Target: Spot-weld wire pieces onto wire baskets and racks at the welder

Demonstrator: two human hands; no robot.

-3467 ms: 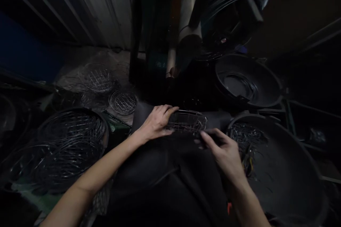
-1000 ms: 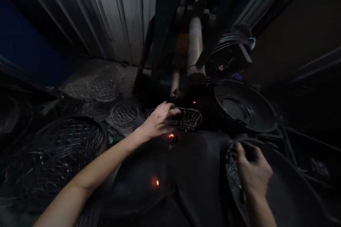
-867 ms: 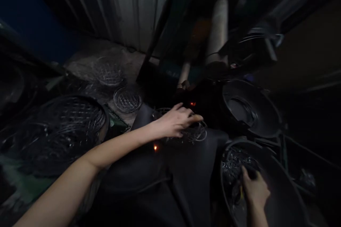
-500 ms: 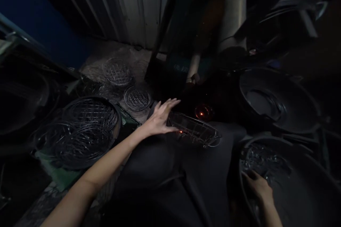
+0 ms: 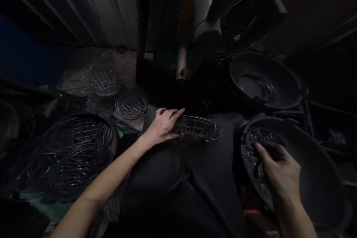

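Observation:
A wire basket [image 5: 199, 128], long and narrow with rounded ends, rests on the dark apron [image 5: 206, 167] over my lap. My left hand [image 5: 163, 125] grips its left end, thumb below and fingers over the upper rim. On the right, my right hand [image 5: 280, 167] is over the near-left part of a large dark basin [image 5: 312, 178], its fingers curled together. Small shiny metal pieces [image 5: 260, 137] lie in the basin beside those fingers. Blur and darkness hide what the fingertips hold, if anything.
At left, a round tub holds many wire rings and grids [image 5: 80, 148]. More round wire grids [image 5: 131, 105] lie on the floor beyond. Another dark basin [image 5: 281, 81] stands at the back right. A thick pipe [image 5: 205, 3] rises ahead, near a corrugated wall [image 5: 111, 11].
My left hand has closed from a spread pose onto the basket's end. My right hand has risen and curled near the metal pieces. The orange glow behind the basket is gone.

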